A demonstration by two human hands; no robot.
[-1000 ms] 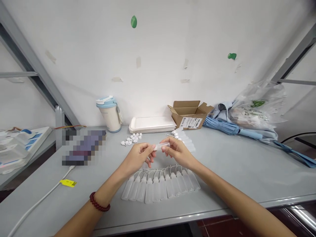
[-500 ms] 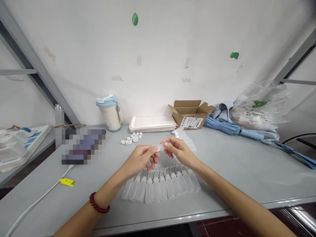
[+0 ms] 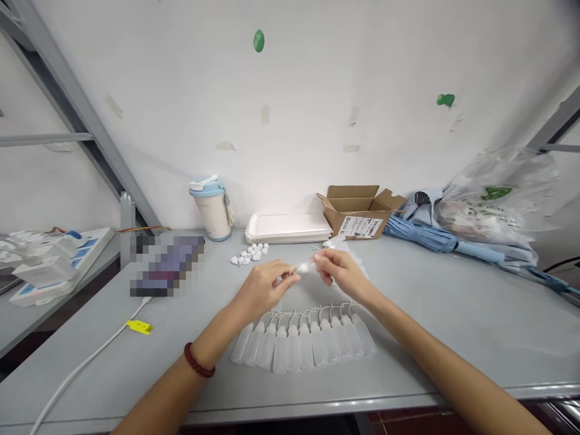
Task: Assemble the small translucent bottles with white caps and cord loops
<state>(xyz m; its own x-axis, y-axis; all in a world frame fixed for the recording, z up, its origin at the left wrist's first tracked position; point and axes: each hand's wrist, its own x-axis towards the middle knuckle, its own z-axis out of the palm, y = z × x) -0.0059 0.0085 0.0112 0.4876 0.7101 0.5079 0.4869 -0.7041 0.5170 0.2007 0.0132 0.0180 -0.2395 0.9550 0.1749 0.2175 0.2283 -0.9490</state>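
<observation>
Near the centre of the frame, a small translucent white plastic bottle [image 3: 306, 266], blurred, is held up above the grey tabletop [image 3: 435, 320]. The right hand [image 3: 347, 275] has its fingers pinched around the bottle's right end. The left hand [image 3: 263, 289] has its thumb and fingers at the other end; blur hides whether they grip it, so I cannot tell. A dark red beaded bracelet [image 3: 199, 362] circles the left wrist at lower left of centre.

In the lower centre, a row of translucent white plastic bottles with thin curved tubes [image 3: 304, 350] lies side by side. More translucent bottles [image 3: 357, 257] lie just behind the right hand, which partly covers them. Left of the centre, beyond the left hand, is a loose cluster of small white caps [image 3: 247, 260].

Along the wall across the middle of the frame are a cream tumbler with a light blue lid [image 3: 212, 214], a stack of shallow white trays [image 3: 290, 226] and a brown cardboard box with raised flaps [image 3: 362, 226]. A folded blue umbrella [image 3: 421, 235] and a clear plastic bag [image 3: 498, 199] lie at right. At left, a white cable [image 3: 86, 362] carrying a yellow tag [image 3: 140, 327] runs to a pixelated dark device [image 3: 170, 266].
</observation>
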